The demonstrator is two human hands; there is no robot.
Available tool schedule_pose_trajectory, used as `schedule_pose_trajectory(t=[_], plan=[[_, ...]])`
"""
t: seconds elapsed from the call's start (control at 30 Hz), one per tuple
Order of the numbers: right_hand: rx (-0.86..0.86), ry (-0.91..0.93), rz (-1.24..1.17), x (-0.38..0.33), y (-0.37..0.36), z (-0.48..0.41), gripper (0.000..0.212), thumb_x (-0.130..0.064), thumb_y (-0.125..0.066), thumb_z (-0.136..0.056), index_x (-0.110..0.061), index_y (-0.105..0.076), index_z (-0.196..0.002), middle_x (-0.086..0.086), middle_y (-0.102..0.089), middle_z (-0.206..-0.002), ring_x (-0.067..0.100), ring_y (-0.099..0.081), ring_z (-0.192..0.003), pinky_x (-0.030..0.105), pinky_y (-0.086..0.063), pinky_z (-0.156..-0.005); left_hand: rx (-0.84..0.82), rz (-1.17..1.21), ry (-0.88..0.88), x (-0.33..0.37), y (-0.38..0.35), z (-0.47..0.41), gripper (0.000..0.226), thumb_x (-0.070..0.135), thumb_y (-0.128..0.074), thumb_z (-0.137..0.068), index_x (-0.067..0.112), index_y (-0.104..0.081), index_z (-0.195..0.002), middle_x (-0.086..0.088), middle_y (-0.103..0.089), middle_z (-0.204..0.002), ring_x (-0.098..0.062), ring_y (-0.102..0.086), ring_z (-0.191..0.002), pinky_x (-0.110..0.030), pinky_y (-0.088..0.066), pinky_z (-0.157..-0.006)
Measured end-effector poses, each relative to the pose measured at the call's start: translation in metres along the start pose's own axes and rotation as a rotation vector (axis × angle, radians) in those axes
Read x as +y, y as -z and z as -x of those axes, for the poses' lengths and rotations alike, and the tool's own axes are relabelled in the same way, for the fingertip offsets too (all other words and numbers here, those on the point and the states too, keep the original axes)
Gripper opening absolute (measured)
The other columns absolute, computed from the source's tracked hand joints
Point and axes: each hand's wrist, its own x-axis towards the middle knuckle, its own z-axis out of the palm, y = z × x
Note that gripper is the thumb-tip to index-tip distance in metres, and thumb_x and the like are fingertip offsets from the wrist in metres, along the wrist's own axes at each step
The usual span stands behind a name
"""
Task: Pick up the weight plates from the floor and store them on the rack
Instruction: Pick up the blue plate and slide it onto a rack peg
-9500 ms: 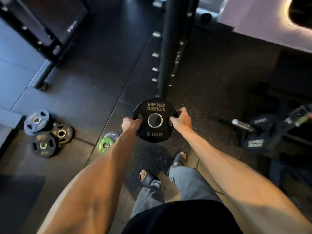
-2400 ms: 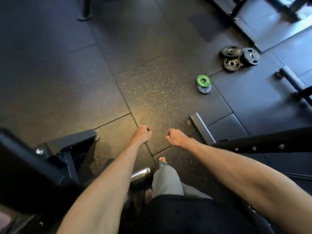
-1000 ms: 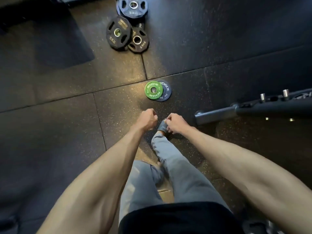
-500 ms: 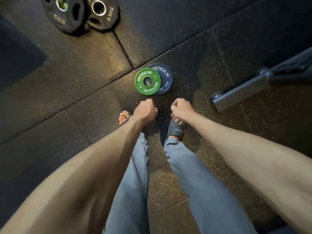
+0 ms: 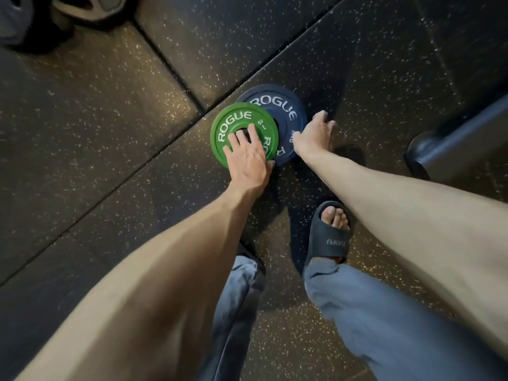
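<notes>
A small green ROGUE plate (image 5: 232,124) lies on the rubber floor, overlapping a larger dark blue ROGUE plate (image 5: 278,105) beneath it. My left hand (image 5: 247,158) lies on the green plate with fingertips at its centre hole and the thumb hooked at the near rim. My right hand (image 5: 316,133) reaches down at the blue plate's right rim, fingers spread and straight, thumb against the rim. Neither plate is lifted off the floor.
Black plates (image 5: 90,9) sit at the top left edge, partly cut off. A steel rack foot (image 5: 453,144) lies on the floor to the right. My right foot in a dark slide (image 5: 330,237) stands just behind the plates.
I have bent down and the plates are much closer. Both hands went from loose fists above my feet down onto the two ROGUE plates.
</notes>
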Motion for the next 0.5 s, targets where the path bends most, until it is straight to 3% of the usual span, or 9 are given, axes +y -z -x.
schedule_pose_trajectory(t=[0.13,0.27,0.5], plan=[[0.011,-0.123,-0.129,-0.015,-0.016,-0.019,0.071,-0.026,-0.075,-0.081,-0.008,-0.038,-0.139,0.020,-0.040,-0.144,0.035,-0.046,-0.132,0.043,-0.044,-0.105,0.076,-0.094,-0.083,-0.005,-0.014,-0.011,0.101,0.053,-0.068,-0.083,0.006,-0.013,-0.154,-0.014,-0.046,-0.131,-0.031,-0.043,-0.122,-0.052,-0.032,-0.105],[0.012,-0.240,-0.177,-0.024,-0.021,-0.024,0.102,-0.037,-0.083,-0.073,-0.006,-0.026,-0.152,0.019,-0.030,-0.154,0.037,-0.033,-0.142,0.048,-0.035,-0.115,0.083,-0.107,-0.134,-0.006,-0.015,-0.009,0.095,0.047,-0.064,-0.086,0.007,-0.013,-0.155,-0.011,-0.048,-0.127,-0.029,-0.047,-0.116,-0.057,-0.034,-0.102],[-0.039,-0.252,-0.252,-0.015,-0.021,-0.037,0.115,-0.053,-0.088,-0.053,-0.004,-0.039,-0.145,0.017,-0.049,-0.145,0.033,-0.051,-0.129,0.044,-0.046,-0.107,0.108,-0.081,-0.209,-0.009,-0.015,-0.005,0.080,0.028,-0.065,-0.088,0.006,-0.024,-0.153,-0.011,-0.052,-0.120,-0.028,-0.051,-0.108,-0.050,-0.047,-0.088]])
